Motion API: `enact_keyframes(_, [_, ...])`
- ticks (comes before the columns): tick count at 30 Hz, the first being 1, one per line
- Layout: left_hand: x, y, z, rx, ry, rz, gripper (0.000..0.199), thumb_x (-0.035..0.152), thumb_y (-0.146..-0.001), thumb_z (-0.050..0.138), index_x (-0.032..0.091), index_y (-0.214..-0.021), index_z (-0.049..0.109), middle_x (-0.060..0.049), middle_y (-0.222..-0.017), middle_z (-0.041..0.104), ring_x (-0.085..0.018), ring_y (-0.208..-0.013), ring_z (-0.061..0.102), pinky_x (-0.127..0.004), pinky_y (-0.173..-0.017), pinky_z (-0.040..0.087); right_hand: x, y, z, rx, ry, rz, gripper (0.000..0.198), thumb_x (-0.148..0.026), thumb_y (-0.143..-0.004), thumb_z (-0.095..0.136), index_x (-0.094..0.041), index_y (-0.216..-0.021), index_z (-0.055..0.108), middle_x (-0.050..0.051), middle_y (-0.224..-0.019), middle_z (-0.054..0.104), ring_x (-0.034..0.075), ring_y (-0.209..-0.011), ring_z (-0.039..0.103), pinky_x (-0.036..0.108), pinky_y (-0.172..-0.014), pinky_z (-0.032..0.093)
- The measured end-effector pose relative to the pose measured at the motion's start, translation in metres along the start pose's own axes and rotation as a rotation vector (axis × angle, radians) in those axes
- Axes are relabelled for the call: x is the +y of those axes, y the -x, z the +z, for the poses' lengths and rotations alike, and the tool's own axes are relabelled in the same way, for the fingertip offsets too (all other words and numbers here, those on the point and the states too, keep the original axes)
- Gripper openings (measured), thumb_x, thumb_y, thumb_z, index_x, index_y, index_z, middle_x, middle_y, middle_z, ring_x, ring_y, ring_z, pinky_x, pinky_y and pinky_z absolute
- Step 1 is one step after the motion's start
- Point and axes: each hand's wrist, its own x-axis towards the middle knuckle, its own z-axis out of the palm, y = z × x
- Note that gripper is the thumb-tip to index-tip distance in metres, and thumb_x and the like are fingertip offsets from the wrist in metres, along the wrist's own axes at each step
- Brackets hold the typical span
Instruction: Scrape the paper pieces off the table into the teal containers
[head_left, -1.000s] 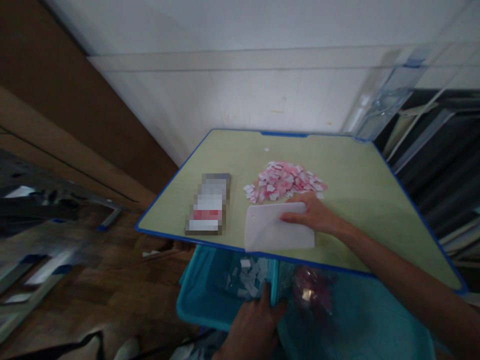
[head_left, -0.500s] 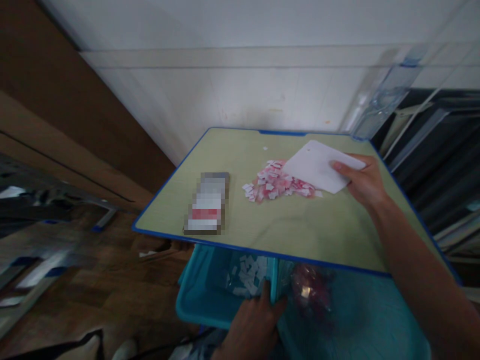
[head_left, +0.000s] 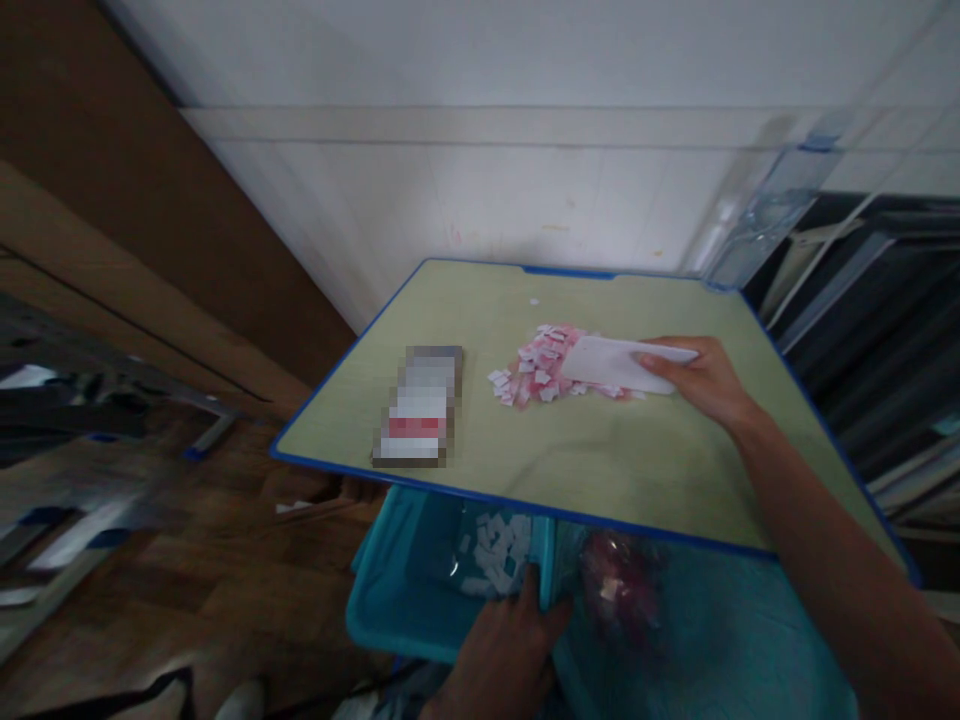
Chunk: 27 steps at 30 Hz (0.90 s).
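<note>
My right hand [head_left: 701,375] grips a flat white plastic scraper [head_left: 619,365], thumb on top and fingers beneath. The scraper is tilted low, its left end over a pile of small white and pink pieces [head_left: 540,370] on the pale green table [head_left: 600,470]. Below the table's front edge, my left hand [head_left: 506,645] is at the rim of a teal bin [head_left: 375,610], index finger on the inner side and thumb on the outer side. Several small white pieces [head_left: 499,545] lie inside that bin. What the pile's pieces are I cannot make out.
A pixelated phone-like object [head_left: 420,405] lies on the table's left. To the right of the bin a second teal container [head_left: 735,620] holds a dark red item in clear plastic [head_left: 619,585]. A clear bottle [head_left: 765,220] stands at the back right corner, by the white wall.
My right hand has lowered and tilted the scraper so it looks narrower and lies closer to the pile. The left hand stays at the bin rim. The view has shifted slightly.
</note>
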Motion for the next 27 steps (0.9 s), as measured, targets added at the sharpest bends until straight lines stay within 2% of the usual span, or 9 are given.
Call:
enact_keyframes(4, [-0.0009,0.0008,0.0000,0.016,0.018,-0.004,0.046,0.019,-0.077,0.044,0.031,-0.121,0.042,-0.014,-0.130,0.033,-0.025,-0.082,0.057,-0.039,-0.071,0.045,-0.0056,0.0032,-0.0006,-0.088,0.038,-0.001,0.029,-0.043,-0.067,0.062,-0.017,-0.080,0.069,0.002,-0.068,0.066,0.012,-0.051,0.054,0.022,-0.044,0.036])
enact_keyframes(7, [-0.0020,0.0008,-0.0016,0.007,0.026,-0.013,0.049,0.018,-0.077,0.045,0.032,-0.123,0.040,-0.013,-0.131,0.033,-0.024,-0.083,0.057,-0.039,-0.072,0.044,-0.0059,0.0037,-0.0030,-0.046,0.062,-0.005,0.030,-0.043,-0.065,0.063,-0.017,-0.077,0.069,0.002,-0.065,0.065,0.012,-0.049,0.053,0.022,-0.042,0.034])
enact_keyframes(11, [-0.0031,0.0006,-0.0031,0.005,0.037,-0.024,0.043,0.019,-0.079,0.042,0.032,-0.121,0.043,-0.011,-0.128,0.035,-0.022,-0.082,0.057,-0.037,-0.073,0.044,-0.0050,0.0021,-0.0012,0.015,0.015,0.005,0.030,-0.044,-0.066,0.063,-0.018,-0.080,0.069,0.003,-0.069,0.066,0.014,-0.054,0.055,0.023,-0.045,0.038])
enact_keyframes(16, [-0.0037,-0.0007,-0.0019,0.011,0.021,-0.024,0.045,0.020,-0.079,0.043,0.033,-0.122,0.041,-0.012,-0.128,0.035,-0.023,-0.082,0.057,-0.037,-0.072,0.044,-0.0053,0.0027,-0.0046,-0.086,0.018,0.026,0.028,-0.042,-0.064,0.065,-0.017,-0.074,0.068,0.000,-0.058,0.061,0.009,-0.044,0.047,0.021,-0.039,0.031])
enact_keyframes(21, [-0.0041,-0.0016,-0.0028,0.009,0.026,-0.020,0.041,0.022,-0.081,0.042,0.031,-0.121,0.042,-0.012,-0.127,0.036,-0.022,-0.081,0.057,-0.037,-0.072,0.044,-0.0044,0.0025,-0.0047,-0.035,0.022,0.023,0.030,-0.044,-0.064,0.064,-0.017,-0.075,0.068,0.001,-0.061,0.061,0.010,-0.047,0.048,0.021,-0.041,0.032])
enact_keyframes(23, [-0.0042,-0.0012,-0.0033,0.022,0.025,-0.010,0.041,0.022,-0.081,0.042,0.031,-0.121,0.042,-0.013,-0.126,0.037,-0.023,-0.080,0.057,-0.037,-0.071,0.044,-0.0046,0.0013,-0.0019,-0.060,0.023,0.016,0.030,-0.044,-0.066,0.063,-0.017,-0.077,0.068,0.001,-0.065,0.062,0.010,-0.049,0.049,0.021,-0.042,0.033])
enact_keyframes(27, [-0.0044,-0.0004,-0.0028,0.019,0.022,-0.009,0.040,0.022,-0.081,0.041,0.030,-0.120,0.042,-0.014,-0.127,0.036,-0.022,-0.081,0.057,-0.037,-0.072,0.044,-0.0052,0.0017,-0.0040,-0.096,0.010,0.040,0.028,-0.042,-0.063,0.066,-0.015,-0.073,0.068,-0.001,-0.056,0.057,0.008,-0.044,0.045,0.021,-0.039,0.029])
